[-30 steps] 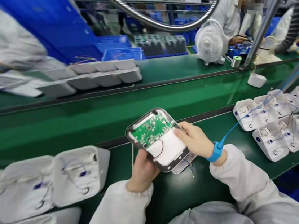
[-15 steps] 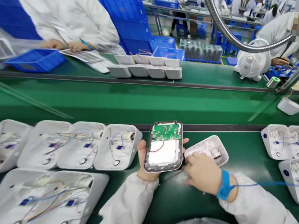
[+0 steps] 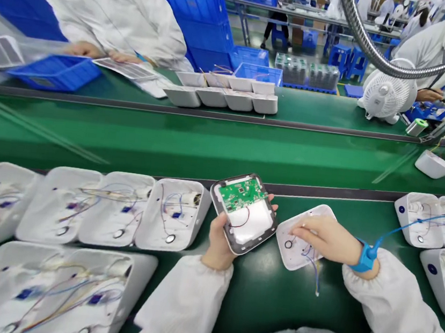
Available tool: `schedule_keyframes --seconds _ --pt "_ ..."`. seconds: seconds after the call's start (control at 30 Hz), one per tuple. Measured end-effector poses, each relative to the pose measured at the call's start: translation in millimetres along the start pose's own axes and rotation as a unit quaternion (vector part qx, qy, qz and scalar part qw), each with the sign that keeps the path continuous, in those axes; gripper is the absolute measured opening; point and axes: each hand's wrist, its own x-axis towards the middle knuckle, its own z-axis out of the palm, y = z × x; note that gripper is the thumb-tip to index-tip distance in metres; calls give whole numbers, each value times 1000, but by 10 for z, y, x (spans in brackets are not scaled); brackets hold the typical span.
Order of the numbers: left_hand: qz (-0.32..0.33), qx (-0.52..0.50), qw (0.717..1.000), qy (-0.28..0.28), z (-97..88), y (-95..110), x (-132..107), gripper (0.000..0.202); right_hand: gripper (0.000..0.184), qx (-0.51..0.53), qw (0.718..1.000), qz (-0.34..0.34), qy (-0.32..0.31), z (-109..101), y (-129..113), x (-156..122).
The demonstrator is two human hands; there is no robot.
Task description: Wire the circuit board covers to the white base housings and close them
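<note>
My left hand grips a dark-rimmed panel, tilted, with its inner side facing me. A green circuit board fills the panel's upper part, and below it lies a white block with a thin dark and red wire across it. Just right of the panel a shallow white housing lies on the bench, holding a small round part. Over this housing my right hand is closed, fingertips pinched; what they hold, if anything, is hidden. Thin coloured wires hang from below that hand over the housing's edge.
Several white housings with wires stand in rows at left, more at right. A blue cord runs from my right wrist strap. Across the green belt are white cases, a blue tray, a fan and co-workers.
The panel has tilted in my left hand. My right hand has moved off the panel's edge to above the white housing, which now sits turned and nearer, with wires hanging out.
</note>
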Motion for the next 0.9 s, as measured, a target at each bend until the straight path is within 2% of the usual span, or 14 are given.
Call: schedule_keyframes --seconds 0.13,0.23,0.3,0.37,0.43,0.53,0.77,0.9 --pt "-58 13 998 -4 -15 -163 -106 81 29 30 999 3 -25 -49 -72 20" --pt "-57 108 987 105 -168 -286 -206 67 25 18 1000 2 -17 -52 -114 46" --pt "-47 152 977 144 -259 -355 -261 61 21 14 1000 0 -12 -29 -140 50" --pt "-50 173 974 137 -288 -413 -326 60 16 36 999 21 -9 33 -174 30" --pt "-65 185 975 100 -275 -468 -381 64 11 84 994 73 3 126 -209 -1" --pt "-38 173 983 51 -281 -557 -394 65 8 127 982 138 34 263 -242 -31" --pt "2 222 975 -1 -343 -722 -373 64 6 83 991 97 42 457 -284 -61" --pt "-6 207 978 15 -306 -717 -393 75 7 56 992 95 59 533 -286 -82"
